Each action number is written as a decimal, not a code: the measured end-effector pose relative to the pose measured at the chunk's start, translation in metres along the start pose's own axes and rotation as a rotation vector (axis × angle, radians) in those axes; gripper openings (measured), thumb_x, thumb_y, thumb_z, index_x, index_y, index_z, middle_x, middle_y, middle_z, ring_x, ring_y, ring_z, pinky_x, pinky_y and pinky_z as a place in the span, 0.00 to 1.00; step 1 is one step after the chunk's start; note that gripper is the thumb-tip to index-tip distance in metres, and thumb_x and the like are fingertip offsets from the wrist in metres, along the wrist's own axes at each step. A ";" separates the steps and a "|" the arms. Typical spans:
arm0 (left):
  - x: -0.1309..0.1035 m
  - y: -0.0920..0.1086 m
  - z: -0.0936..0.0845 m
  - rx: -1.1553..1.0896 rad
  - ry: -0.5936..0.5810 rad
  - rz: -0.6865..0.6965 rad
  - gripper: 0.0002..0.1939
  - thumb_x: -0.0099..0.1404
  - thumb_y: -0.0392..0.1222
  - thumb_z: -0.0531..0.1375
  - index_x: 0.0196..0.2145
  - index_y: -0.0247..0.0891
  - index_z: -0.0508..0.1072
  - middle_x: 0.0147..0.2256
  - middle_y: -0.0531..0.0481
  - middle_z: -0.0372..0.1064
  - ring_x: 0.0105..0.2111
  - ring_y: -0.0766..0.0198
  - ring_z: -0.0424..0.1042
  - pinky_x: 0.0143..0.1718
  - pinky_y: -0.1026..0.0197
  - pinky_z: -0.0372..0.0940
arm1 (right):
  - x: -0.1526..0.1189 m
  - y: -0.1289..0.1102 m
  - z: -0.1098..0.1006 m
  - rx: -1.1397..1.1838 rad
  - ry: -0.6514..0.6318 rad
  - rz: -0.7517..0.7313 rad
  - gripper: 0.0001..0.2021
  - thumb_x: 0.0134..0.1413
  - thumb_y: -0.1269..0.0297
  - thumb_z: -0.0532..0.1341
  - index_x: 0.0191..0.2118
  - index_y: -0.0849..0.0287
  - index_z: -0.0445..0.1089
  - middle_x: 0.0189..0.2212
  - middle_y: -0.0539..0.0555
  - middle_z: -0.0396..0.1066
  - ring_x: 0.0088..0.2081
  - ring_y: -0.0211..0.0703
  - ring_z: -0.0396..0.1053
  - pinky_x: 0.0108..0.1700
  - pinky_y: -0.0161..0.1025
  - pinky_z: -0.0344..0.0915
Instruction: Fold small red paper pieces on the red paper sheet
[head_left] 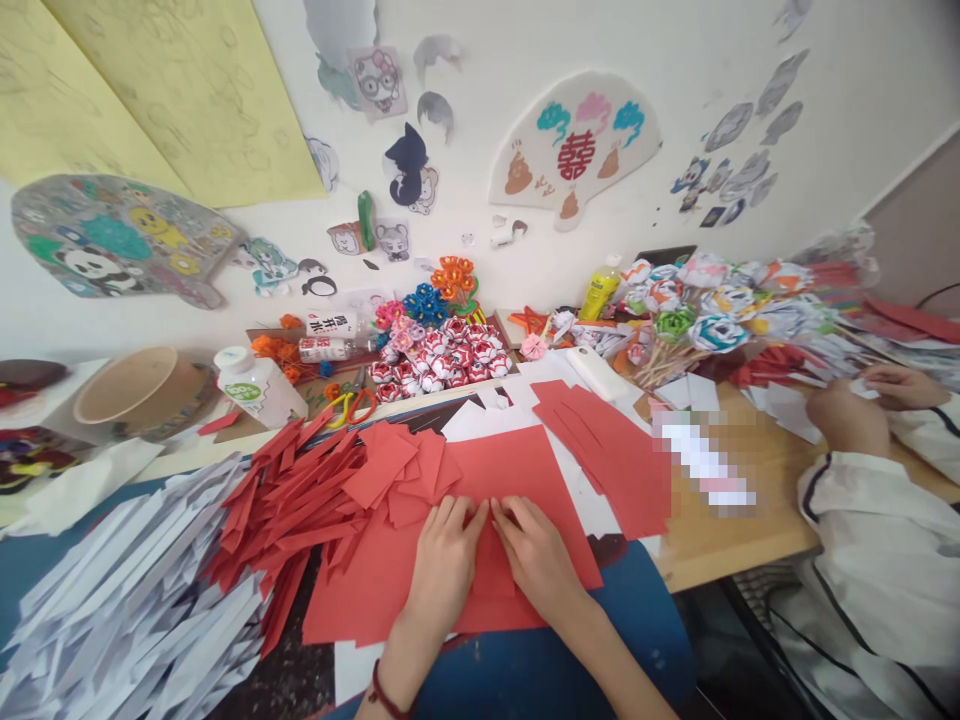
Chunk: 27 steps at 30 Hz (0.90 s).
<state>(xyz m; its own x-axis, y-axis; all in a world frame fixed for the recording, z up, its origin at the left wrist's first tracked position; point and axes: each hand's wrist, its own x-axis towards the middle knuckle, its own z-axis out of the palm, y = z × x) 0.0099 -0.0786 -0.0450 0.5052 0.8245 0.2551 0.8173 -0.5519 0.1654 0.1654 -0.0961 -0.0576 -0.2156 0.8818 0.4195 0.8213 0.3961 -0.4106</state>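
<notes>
A small piece of red paper (pixel 491 572) lies on larger red sheets (pixel 360 600) in front of me. My left hand (pixel 444 555) pinches its upper edge, thumb and fingers drawn together. Close beside it, my right hand (pixel 536 550) pinches the same piece from the other side, the fingertips of both hands almost meeting. What exactly sits between the fingertips is partly hidden. Just beyond my left hand are cut red paper squares (pixel 409 470), and left of them a heap of folded red strips (pixel 292 500).
Folded white strips (pixel 127 600) pile up at left. Scissors (pixel 352 408), a white bottle (pixel 259 385) and red-and-white paper flowers (pixel 442 358) stand along the back. More red sheets (pixel 607 450) lie at right. A co-worker's hands (pixel 862 405) hold white paper at the wooden table (pixel 780 510).
</notes>
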 end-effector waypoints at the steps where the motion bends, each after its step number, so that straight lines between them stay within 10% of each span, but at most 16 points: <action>1: 0.000 0.000 0.001 0.002 0.000 0.006 0.18 0.67 0.30 0.50 0.51 0.37 0.71 0.38 0.43 0.66 0.36 0.57 0.63 0.37 0.55 0.64 | 0.001 0.000 0.000 0.007 0.001 -0.001 0.15 0.66 0.72 0.48 0.44 0.60 0.72 0.33 0.57 0.67 0.35 0.44 0.67 0.38 0.40 0.67; 27: -0.001 -0.003 -0.007 0.105 -0.112 0.032 0.21 0.66 0.31 0.51 0.55 0.41 0.68 0.42 0.44 0.66 0.39 0.57 0.63 0.38 0.55 0.59 | -0.007 -0.004 -0.001 0.049 -0.039 0.150 0.18 0.63 0.73 0.50 0.52 0.56 0.70 0.42 0.60 0.64 0.41 0.49 0.64 0.41 0.47 0.69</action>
<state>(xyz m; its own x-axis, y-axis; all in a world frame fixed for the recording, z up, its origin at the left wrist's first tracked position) 0.0051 -0.0791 -0.0391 0.5543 0.8187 0.1500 0.8219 -0.5669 0.0564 0.1644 -0.1041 -0.0578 -0.1141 0.9409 0.3189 0.8189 0.2709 -0.5059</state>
